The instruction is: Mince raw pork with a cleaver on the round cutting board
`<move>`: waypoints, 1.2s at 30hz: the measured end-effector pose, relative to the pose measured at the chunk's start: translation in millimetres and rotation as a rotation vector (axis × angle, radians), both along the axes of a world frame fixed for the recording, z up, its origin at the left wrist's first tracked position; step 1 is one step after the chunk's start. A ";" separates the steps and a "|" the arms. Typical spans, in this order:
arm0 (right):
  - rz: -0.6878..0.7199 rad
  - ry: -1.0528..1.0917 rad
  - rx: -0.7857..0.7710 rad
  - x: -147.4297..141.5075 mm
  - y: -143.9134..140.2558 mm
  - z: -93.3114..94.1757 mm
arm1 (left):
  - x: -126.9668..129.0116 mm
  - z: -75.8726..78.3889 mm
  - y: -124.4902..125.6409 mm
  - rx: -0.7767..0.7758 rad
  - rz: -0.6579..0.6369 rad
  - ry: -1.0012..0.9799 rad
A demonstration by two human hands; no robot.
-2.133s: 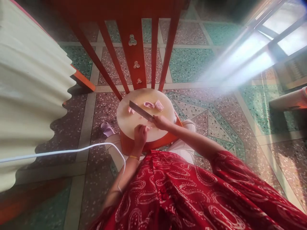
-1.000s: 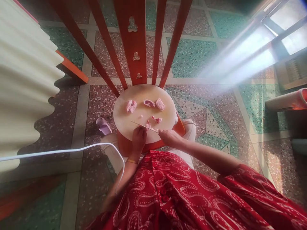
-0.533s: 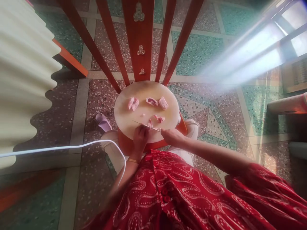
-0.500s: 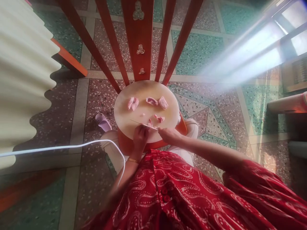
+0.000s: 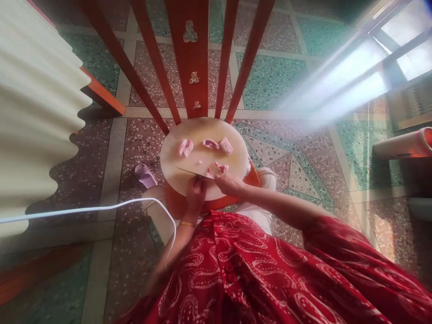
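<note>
A round pale cutting board [image 5: 171,173] rests on the seat of a red wooden chair. My right hand [image 5: 230,185] is closed round the handle of a knife [image 5: 189,171], whose thin blade points left across the board. Just below the blade, my left hand [image 5: 196,192] has its fingers curled at the board's near side; what they hold is hidden. Small meat scraps [image 5: 221,168] lie behind the knife by my right hand. Farther back are a cut piece of meat [image 5: 185,147] on the left, another meat piece [image 5: 211,144] in the middle and a meat chunk [image 5: 227,146] on the right.
The slatted chair back [image 5: 189,58] rises beyond the board. A white cable [image 5: 101,208] crosses from the left to my left arm. One lilac slipper [image 5: 145,174] lies on the terrazzo floor. A wavy cream-coloured surface [image 5: 40,112] fills the left side.
My right hand and the knife have shifted slightly left and away from me. The left hand stays almost in place. The whole view has shifted a little.
</note>
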State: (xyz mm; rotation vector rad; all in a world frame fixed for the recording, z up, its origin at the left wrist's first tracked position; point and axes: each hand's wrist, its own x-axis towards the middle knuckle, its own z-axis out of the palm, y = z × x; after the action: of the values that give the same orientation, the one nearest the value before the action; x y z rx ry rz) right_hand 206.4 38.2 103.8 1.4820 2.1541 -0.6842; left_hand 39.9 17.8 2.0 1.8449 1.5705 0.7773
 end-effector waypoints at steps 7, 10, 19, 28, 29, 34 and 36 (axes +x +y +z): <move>-0.013 0.008 0.144 -11.0 13.0 8.1 | -14.9 18.9 -14.3 -0.006 -0.047 0.024; -0.025 -0.010 0.110 0.1 -8.2 15.5 | -16.0 21.3 -13.2 -0.048 -0.090 0.030; -0.016 -0.044 0.033 6.4 -32.2 29.5 | -9.8 9.3 -1.9 -0.072 -0.071 -0.003; 0.012 0.009 -0.018 -17.3 -6.6 26.8 | -9.3 2.3 -1.6 0.005 -0.023 -0.047; 0.002 -0.011 -0.038 -10.2 -10.5 27.9 | -8.9 2.1 -1.4 0.002 -0.021 -0.050; -0.010 -0.069 -0.067 -4.6 -8.3 20.0 | -9.3 -0.6 0.3 -0.035 -0.027 -0.058; 0.038 -0.023 -0.059 -23.8 4.4 10.5 | -10.0 -0.4 1.1 -0.042 -0.037 -0.055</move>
State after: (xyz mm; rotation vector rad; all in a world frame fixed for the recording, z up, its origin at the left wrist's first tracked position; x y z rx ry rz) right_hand 182.6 42.6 114.3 1.4085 2.1206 -0.7073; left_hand 29.9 18.9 1.6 1.8023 1.5034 0.7670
